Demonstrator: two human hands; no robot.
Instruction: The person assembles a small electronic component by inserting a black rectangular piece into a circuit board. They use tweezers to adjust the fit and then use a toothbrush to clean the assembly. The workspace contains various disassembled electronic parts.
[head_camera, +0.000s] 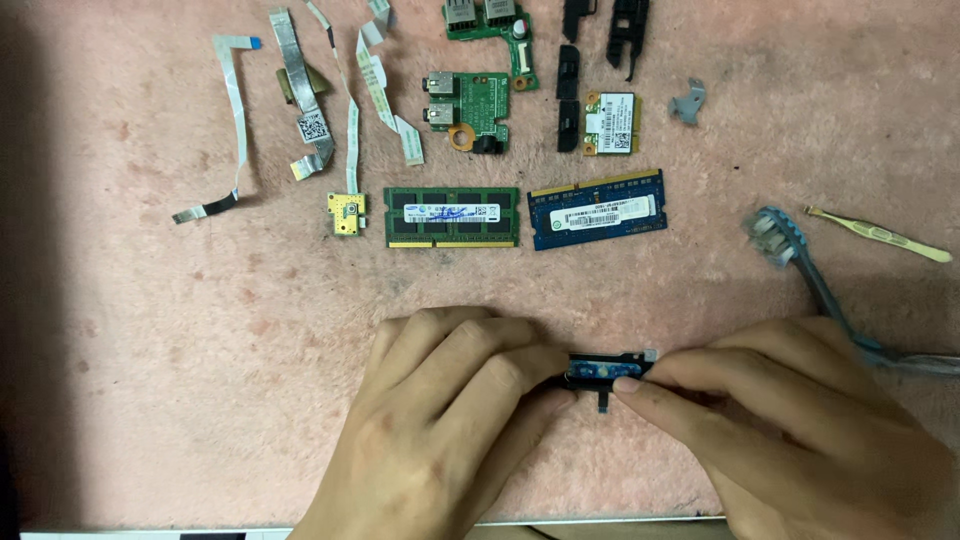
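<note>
Both of my hands pinch one small black part with a blue strip board (603, 369) low in the middle of the pink mat (150, 350). My left hand (440, 420) grips its left end with curled fingers. My right hand (790, 420) holds its right end between thumb and fingertips. Most of the part is hidden by my fingers.
Above my hands lie a green memory module (452, 217) and a blue memory module (597, 209). Further up are green port boards (470, 103), a small wireless card (610, 122), black plastic pieces (568, 98), several flat ribbon cables (300, 90) and a metal bracket (689, 102). A toothbrush (790, 250) and yellow tweezers (880, 235) lie right.
</note>
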